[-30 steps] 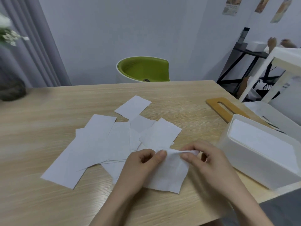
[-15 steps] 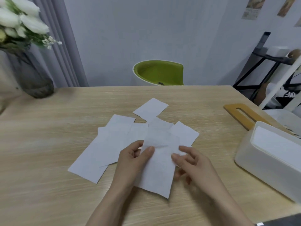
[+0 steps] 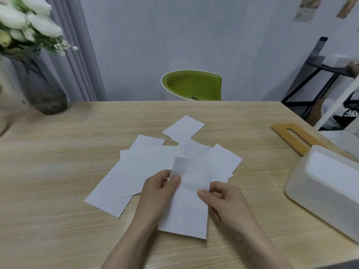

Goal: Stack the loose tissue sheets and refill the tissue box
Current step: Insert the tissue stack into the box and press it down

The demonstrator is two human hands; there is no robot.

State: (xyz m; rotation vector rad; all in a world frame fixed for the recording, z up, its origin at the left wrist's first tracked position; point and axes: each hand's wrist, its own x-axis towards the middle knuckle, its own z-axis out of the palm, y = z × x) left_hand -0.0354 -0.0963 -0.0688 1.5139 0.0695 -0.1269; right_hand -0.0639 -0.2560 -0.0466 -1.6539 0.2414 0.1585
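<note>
**A:** Start at the near edge of the light wooden table [image 3: 58,220]. What are the hands doing?

**B:** Both pinch one thin white tissue sheet [image 3: 189,202]. The left hand [image 3: 159,193] nips its left edge between thumb and curled fingers; the right hand [image 3: 223,199] nips the right edge the same way. The top of the sheet is lifted and its lower end trails towards the near edge.

**A:** The risk there?

**B:** I'd judge tearing or creasing. The paper is flimsy, so if the two pinches pull apart unevenly it could rip, and a folded top corner would spoil a flat stack.

**A:** Beyond the hands?

**B:** The scattered loose white tissue sheets [image 3: 136,171] lie overlapping at mixed angles mid-table, with one separate square sheet [image 3: 183,128] farther back. Dragging the held sheet across them could shift or curl them, and a draught would too.

**A:** And the box?

**B:** The open white plastic tissue box [image 3: 303,183] sits at the right edge, white tissue already inside, and its wooden slotted lid [image 3: 295,136] lies behind it near the far right corner. A misaligned stack may snag on the rim. The dark glass vase of white flowers [image 3: 44,90] at the far left corner is well clear.
</note>
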